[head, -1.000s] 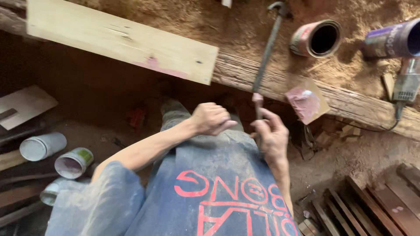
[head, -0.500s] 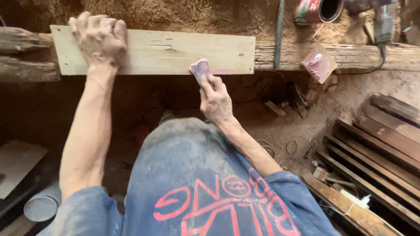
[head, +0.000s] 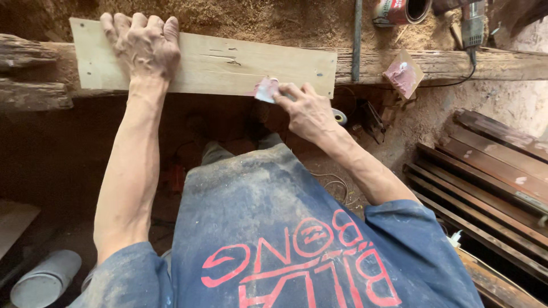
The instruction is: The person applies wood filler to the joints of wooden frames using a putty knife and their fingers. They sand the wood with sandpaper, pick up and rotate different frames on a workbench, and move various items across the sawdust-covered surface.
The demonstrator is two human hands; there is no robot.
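A pale wooden plank point(head: 228, 65) lies across a rough old beam point(head: 485, 63) covered in sawdust. My left hand point(head: 142, 45) presses flat on the plank's left part, fingers spread over its far edge. My right hand point(head: 305, 111) holds a small pinkish piece of sandpaper point(head: 265, 90) against the plank's near edge, close to its right end. A pink smear marks the wood there.
A second sandpaper sheet point(head: 402, 73) leans on the beam. A metal bar point(head: 357, 40), a red tin can point(head: 399, 10) and a power tool point(head: 472, 28) lie behind. Dark slats point(head: 491, 165) are stacked at right. A grey can point(head: 43, 279) sits at bottom left.
A second ago both hands were near my lap with the sandpaper. My left hand went onto the plank, and my right hand brought the sandpaper down flat onto the plank's near edge.
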